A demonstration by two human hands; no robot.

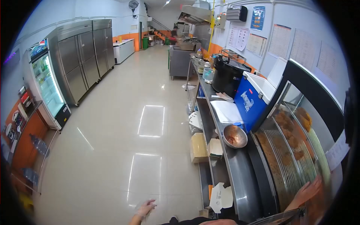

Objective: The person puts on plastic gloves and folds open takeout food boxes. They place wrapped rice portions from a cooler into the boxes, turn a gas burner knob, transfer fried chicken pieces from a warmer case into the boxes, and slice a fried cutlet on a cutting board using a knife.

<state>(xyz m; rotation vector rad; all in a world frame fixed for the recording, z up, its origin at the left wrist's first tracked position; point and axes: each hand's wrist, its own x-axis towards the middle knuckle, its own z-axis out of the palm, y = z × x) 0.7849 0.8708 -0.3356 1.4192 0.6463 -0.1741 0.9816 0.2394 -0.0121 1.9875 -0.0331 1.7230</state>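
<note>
My left hand (146,208) is held out over the tiled floor at the bottom of the view. Its fingers are loosely bent and apart, with nothing visible in them; what looks like a thin clear plastic glove covers it. Over at the lower right, my right hand (308,190) reaches to the glass-sided food warmer (287,80), fingers stretched out beside the wire rack (305,165). Whether it touches the rack or the glass I cannot tell. Pieces of fried chicken (287,125) lie on the racks. Close to my right forearm is a clear panel with a dark edge (287,215).
A metal bowl (235,136) with reddish residue stands on the steel counter (243,180), near a blue cooler box (249,99) and a black pressure cooker (228,77). Below are cardboard food boxes (221,197). Steel refrigerators (80,56) line the left wall. A person (174,32) is far back.
</note>
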